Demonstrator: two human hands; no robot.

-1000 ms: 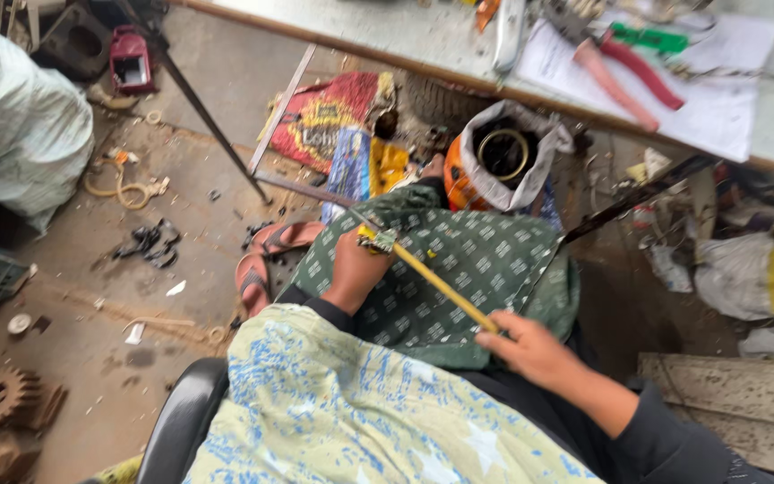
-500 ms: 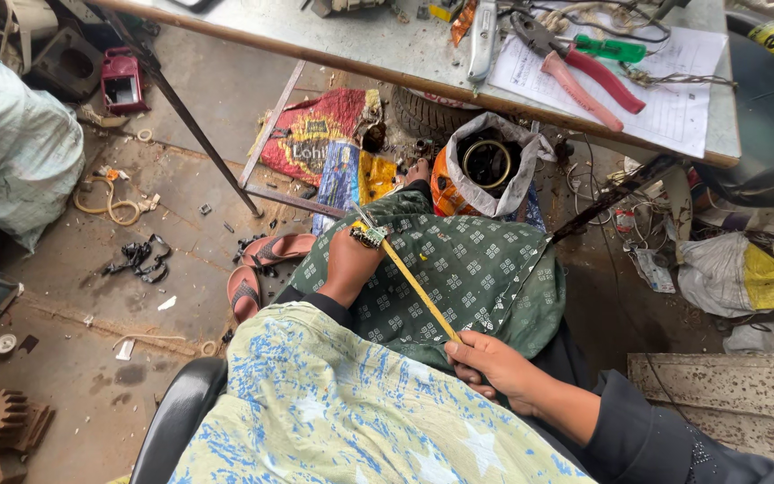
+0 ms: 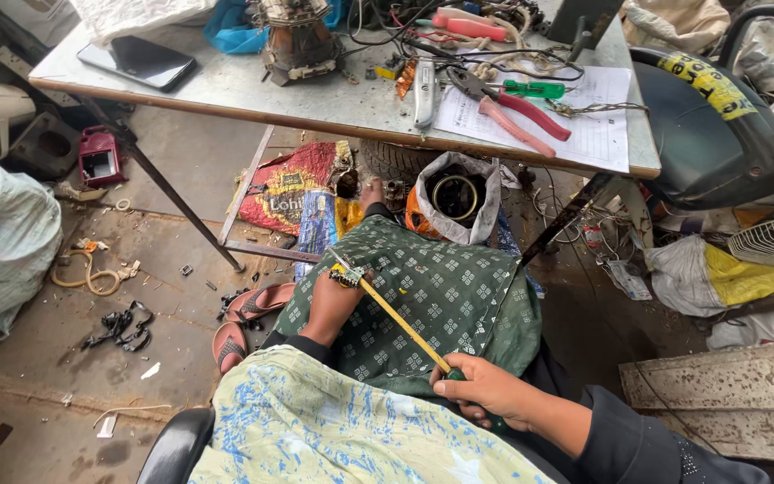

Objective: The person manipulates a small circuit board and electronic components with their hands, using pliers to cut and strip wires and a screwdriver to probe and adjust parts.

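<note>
Left hand (image 3: 329, 305): grip clamped on small circuit part (image 3: 348, 274)
Right hand (image 3: 485, 390): grip clamped on yellow-shafted screwdriver (image 3: 402, 323), tip touching part
Far: bench (image 3: 315, 99), pliers (image 3: 508, 106)

My left hand (image 3: 331, 303) pinches a small circuit board (image 3: 348, 274) over my green patterned lap, while my right hand (image 3: 485, 390) grips the green handle of a yellow-shafted screwdriver (image 3: 402, 324), its tip touching the board. Ahead, pink-handled pliers (image 3: 512, 108) lie on paper on the tabletop (image 3: 315, 99).
</note>
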